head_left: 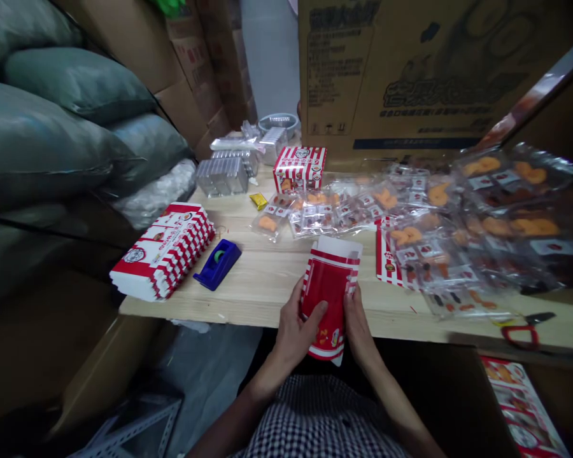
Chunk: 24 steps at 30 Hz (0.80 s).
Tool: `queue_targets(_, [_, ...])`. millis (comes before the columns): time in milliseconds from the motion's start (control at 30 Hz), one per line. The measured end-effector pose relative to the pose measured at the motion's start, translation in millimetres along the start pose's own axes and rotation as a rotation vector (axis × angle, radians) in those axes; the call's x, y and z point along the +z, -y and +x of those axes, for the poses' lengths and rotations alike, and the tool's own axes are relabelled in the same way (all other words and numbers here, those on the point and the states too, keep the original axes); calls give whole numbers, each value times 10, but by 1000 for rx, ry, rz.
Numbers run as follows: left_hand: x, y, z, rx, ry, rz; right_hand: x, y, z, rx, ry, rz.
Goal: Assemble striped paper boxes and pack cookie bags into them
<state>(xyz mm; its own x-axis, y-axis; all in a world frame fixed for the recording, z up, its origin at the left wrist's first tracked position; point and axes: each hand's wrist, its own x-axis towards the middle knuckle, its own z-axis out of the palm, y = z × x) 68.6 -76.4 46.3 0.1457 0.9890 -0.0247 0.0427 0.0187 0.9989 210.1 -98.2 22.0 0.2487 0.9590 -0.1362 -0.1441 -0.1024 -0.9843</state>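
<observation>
A red and white striped carton with its white end flap standing up is held between both hands at the table's front edge. My left hand grips its left side, thumb across the red face. Along the right side, my right hand is closed on the same carton, its fingers partly hidden behind it. Beyond it lie clear plastic packets with orange pieces and white labels. A stack of flat red and white cartons sits at the left, beside a blue tape dispenser.
A made-up striped box stands farther back, near clear plastic trays and a small yellow sachet. Many more packets heap at the right, with red-handled scissors at the front edge. A large cardboard box rises behind.
</observation>
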Motion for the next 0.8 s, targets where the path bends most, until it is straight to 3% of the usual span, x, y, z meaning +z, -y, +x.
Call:
queue_targets(167, [43, -19, -41, 50, 76, 105, -33, -8, -7, 82, 15, 121])
queue_targets(367, [63, 78, -146, 162, 259, 218, -37, 98, -110, 195, 57, 173])
queue_targets(533, [-108, 50, -27, -6, 380, -102, -88, 156, -117, 251, 9, 208])
queue_targets(633, [-228, 13, 81, -132, 404, -317, -135, 169, -112, 246, 44, 168])
queue_targets(800, [-277, 46, 119, -245, 403, -394, -125, 113, -112, 245, 75, 111])
